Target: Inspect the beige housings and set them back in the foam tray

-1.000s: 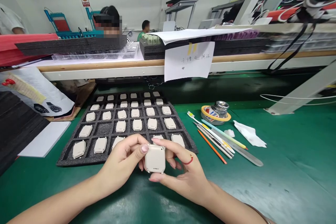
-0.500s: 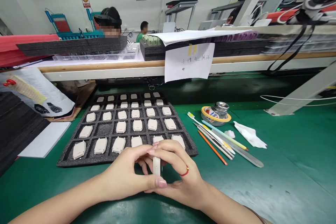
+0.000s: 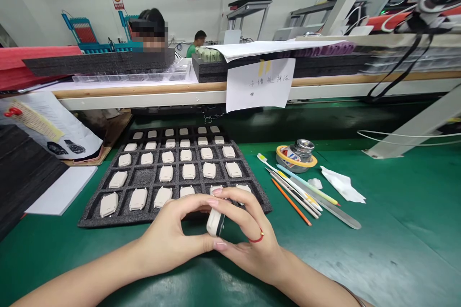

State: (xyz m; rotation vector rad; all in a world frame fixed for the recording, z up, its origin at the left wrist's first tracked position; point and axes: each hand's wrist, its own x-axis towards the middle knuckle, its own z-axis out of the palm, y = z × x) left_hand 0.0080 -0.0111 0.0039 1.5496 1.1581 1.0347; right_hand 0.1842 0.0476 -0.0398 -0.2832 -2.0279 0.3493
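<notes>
Between my two hands is a beige watch case [image 3: 214,223] with a dark face, turned edge-on and tilted. My left hand [image 3: 176,230] curves round it from the left, thumb below and fingers above. From the right, my right hand [image 3: 252,235], with a red string ring on one finger, closes on the same case. The fingertips of both hands meet around it. Just beyond them lies a black foam tray [image 3: 142,175] with rows of similar beige watch cases; one slot in the second row from the front is bare. My fingers partly cover the front row.
Right of the tray lie a toothbrush [image 3: 277,168], an orange stick [image 3: 291,202], tweezers and other thin tools. Behind them stand a glass jar [image 3: 303,149] with a roll of yellow tape, and a white tissue [image 3: 343,184]. A shelf [image 3: 162,98] crosses the back; people sit beyond it.
The watch case has turned and tilted between my fingers, so its dark face edge now shows. My right index and middle fingers have shifted slightly.
</notes>
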